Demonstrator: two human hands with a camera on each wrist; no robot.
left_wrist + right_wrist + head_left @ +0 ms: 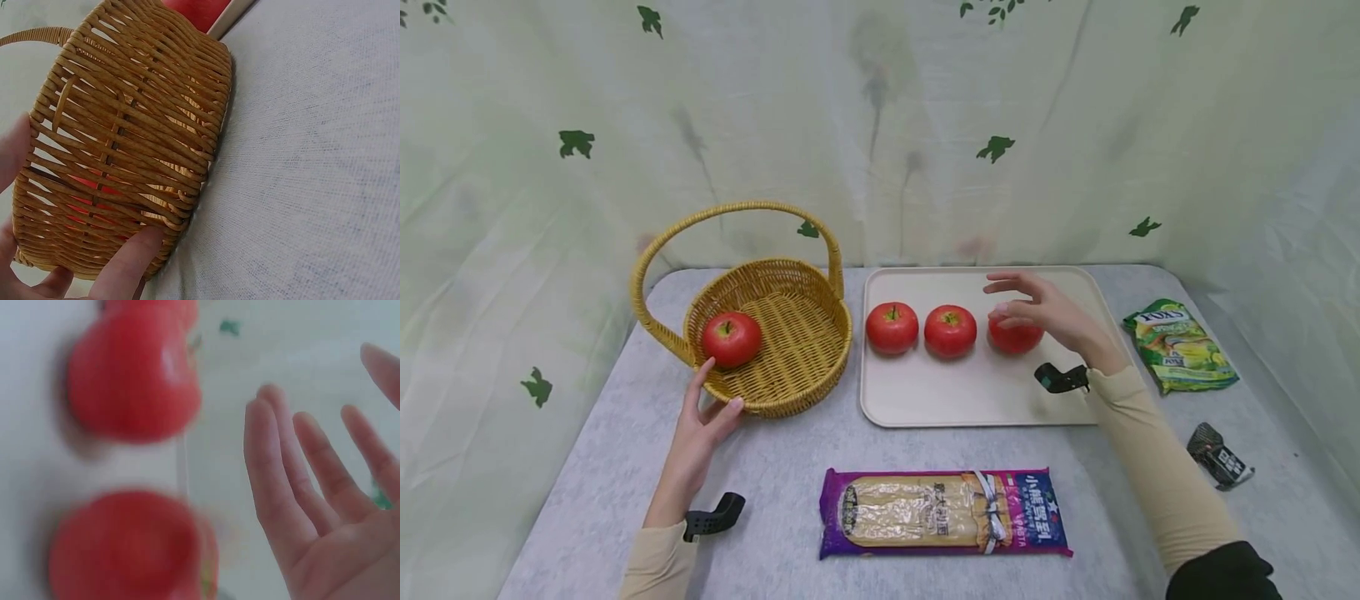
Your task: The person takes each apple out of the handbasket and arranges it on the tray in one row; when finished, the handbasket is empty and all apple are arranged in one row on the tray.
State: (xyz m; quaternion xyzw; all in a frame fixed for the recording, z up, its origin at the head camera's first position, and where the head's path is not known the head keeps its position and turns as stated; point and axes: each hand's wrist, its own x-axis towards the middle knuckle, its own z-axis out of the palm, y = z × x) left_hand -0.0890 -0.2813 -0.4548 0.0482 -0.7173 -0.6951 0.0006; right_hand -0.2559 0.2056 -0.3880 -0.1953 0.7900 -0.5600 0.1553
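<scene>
A round wicker basket (797,342) with a tall handle stands at the left and holds one red apple (730,340). My left hand (695,437) touches its near left side with spread fingers and thumb; the left wrist view shows fingertips (134,256) against the woven wall. On a pale tray (951,404) lie three red apples in a row: a left apple (892,327), a middle apple (951,331) and a right apple (1017,339). Over the right apple, partly hiding it, is my right hand (1051,315). Its fingers are spread, and nothing is held.
A purple pack of pasta (936,512) lies in front of the tray. To the tray's right are a green snack bag (1182,346) and a small black packet (1219,456). A pale curtain with green leaf prints (917,133) hangs behind the table (775,517).
</scene>
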